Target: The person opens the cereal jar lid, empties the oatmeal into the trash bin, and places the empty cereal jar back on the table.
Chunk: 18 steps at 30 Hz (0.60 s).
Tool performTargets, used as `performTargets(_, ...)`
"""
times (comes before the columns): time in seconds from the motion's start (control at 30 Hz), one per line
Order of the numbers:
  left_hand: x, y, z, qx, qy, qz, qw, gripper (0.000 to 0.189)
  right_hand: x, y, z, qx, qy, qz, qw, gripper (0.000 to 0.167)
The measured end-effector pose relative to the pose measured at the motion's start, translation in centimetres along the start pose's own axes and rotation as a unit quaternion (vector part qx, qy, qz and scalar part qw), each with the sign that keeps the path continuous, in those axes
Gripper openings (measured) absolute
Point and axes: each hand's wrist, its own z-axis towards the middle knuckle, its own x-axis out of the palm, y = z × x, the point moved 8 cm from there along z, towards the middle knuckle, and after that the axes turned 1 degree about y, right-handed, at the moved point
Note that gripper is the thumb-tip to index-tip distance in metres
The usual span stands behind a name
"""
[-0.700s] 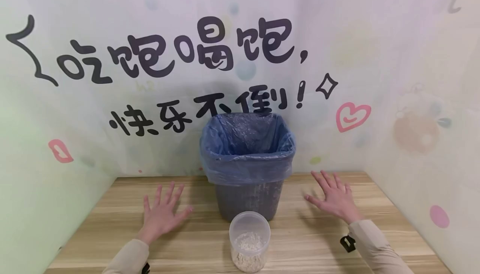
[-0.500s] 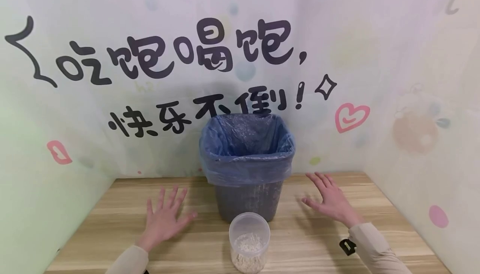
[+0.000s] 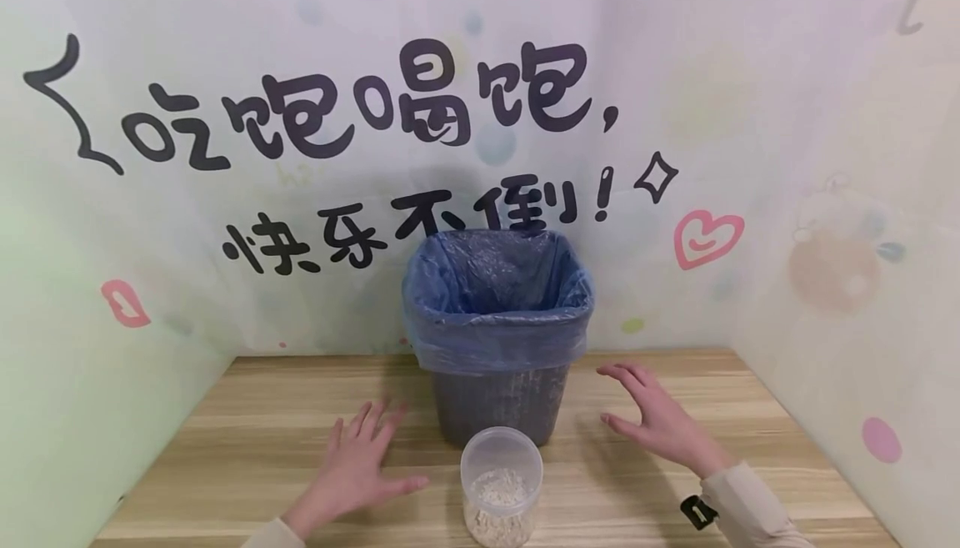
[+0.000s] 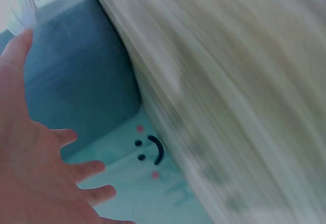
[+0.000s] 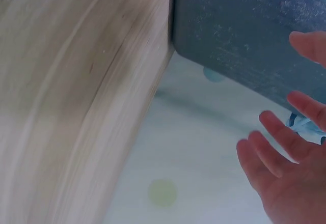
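Holding nothing, the fingers [image 4: 86, 171] of left hand [image 3: 348, 469] and right hand [image 3: 667, 427] stand wide. Between them, well apart from the worktop's [image 3: 217, 465] far edge, sits a tub [image 3: 501, 449]: likely light, slippery, best held round its sides. Near that edge, the bin [image 3: 498, 410] looks stiff, its bag [image 3: 498, 346] soft.

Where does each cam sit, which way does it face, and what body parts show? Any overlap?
Head: worn on the head, facing forward and down at the blue-lined trash bin, clear plastic tub, wooden tabletop and lettered wall; left hand, right hand and parts of both sleeves show.
Left wrist: worn there, tilted, facing the bin's side and the tabletop; left hand shows along the left edge.
Right wrist: worn there, tilted, facing the bin's side and the tabletop; right hand shows at lower right.
Shared: both wrist views show the bin.
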Motion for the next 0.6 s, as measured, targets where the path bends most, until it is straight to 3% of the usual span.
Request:
performTargets(0.27,0.5,-2.2,-0.5,0.072,-0.020,-0.036,0.9965,0.110,0.6,1.4,-0.2,-0.021,0.019,0.048,0.9984,0.048)
performTargets(0.4,0.8,-3.1,-0.6,0.095,-0.006,-0.069,0.9931,0.110,1.0,2.0,-0.4,-0.029,0.028,0.075,0.9963,0.045)
performTargets(0.6,1.5,-4.4,-0.4,0.104,0.022,-0.125,0.9864,0.108,1.7,2.7,-0.5,-0.048,0.039,0.101,0.9929,0.043)
